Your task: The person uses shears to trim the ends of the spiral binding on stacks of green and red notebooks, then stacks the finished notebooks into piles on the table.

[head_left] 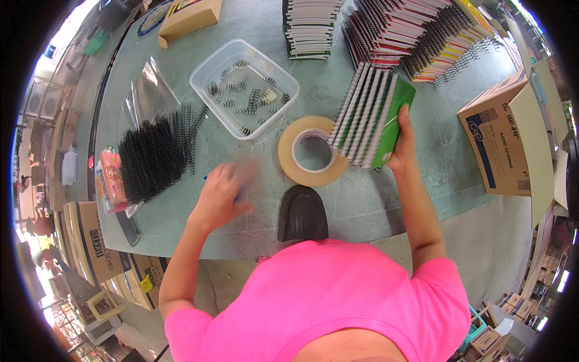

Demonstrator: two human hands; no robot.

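Observation:
My right hand [403,140] grips a small stack of spiral-bound notebooks [369,114] with a green cover, raised above the table and tilted. The stack's coil edges face left, slightly blurred. Over the table's near left part is my left hand [222,196], fingers curled and partly smeared by motion. Bits of blue show beside its fingers; what the blue thing is stays hidden. Between the hands lies a big roll of clear tape [291,172]. A clear plastic tub [208,99] with short black coil pieces stands beyond my left hand.
Black spiral coils [151,158] are heaped at left beside a pink packet [112,172]. Stacks of spiral notebooks [309,30] stand at the back. An open cardboard box [497,142] is at right. A dark, rounded, ridged piece [303,214] sits at the near edge.

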